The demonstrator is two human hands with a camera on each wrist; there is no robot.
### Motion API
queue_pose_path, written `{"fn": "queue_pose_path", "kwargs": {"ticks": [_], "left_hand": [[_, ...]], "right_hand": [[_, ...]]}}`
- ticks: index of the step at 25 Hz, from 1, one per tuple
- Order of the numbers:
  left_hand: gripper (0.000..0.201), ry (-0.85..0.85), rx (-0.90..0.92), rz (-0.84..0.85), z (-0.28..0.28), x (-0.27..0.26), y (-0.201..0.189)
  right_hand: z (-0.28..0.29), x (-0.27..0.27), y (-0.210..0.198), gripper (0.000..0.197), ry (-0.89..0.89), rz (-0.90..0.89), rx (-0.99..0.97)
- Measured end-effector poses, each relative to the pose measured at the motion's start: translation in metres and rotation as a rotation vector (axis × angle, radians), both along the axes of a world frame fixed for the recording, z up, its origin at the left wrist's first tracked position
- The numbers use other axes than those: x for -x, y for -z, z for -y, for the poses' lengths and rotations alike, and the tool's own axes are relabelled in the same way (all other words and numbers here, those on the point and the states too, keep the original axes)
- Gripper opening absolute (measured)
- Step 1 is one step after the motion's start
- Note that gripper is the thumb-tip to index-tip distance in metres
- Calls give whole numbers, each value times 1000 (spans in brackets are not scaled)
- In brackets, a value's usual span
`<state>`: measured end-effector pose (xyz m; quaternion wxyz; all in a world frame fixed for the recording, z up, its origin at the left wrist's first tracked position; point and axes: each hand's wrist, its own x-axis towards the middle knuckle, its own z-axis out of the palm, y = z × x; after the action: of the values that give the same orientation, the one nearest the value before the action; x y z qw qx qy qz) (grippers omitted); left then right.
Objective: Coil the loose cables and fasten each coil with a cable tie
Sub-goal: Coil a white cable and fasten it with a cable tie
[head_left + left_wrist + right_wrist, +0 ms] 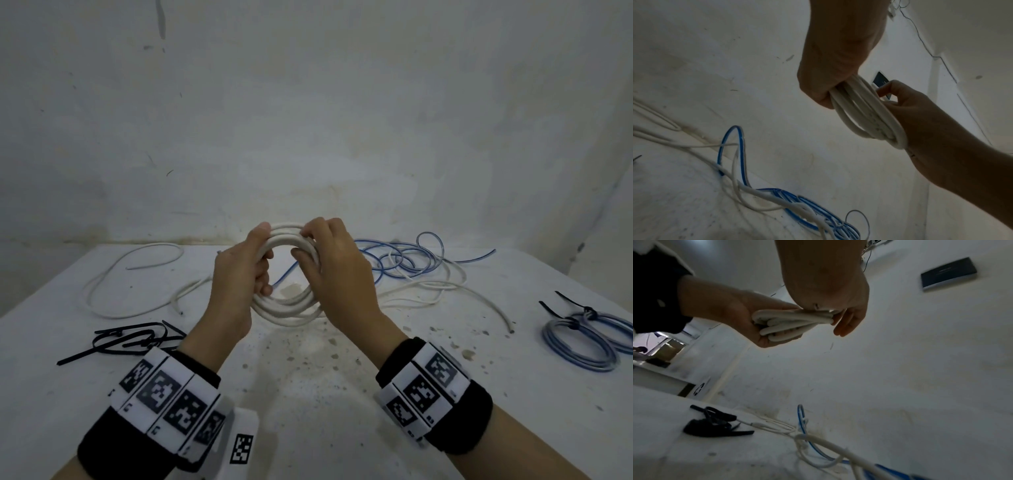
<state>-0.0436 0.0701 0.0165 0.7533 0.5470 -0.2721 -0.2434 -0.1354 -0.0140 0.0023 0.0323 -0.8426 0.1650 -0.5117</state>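
Coiling stage: white cable coil (286,305) held above the tabletop (308,394).
Left hand (236,274) and right hand (334,263) fingers grasp it; next, probably a cable tie (130,339).

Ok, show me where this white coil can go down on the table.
Bare tabletop lies near, between the black cable ties and the tied blue coils. Crowded: the loose cable tangle behind the white coil, which the left hand and right hand grip.
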Motion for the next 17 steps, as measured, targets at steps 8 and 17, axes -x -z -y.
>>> {"fn": "queue_pose_path", "kwargs": {"ticks": [8,17], "left_hand": [[40,754,-102,-330,-19,-20,-5],[38,698,-76,-261,-21,-10,-5]], "right_hand": [[0,16,0,24,-20,111,148],[0,25,3,22,-276,-7,-168]]}}
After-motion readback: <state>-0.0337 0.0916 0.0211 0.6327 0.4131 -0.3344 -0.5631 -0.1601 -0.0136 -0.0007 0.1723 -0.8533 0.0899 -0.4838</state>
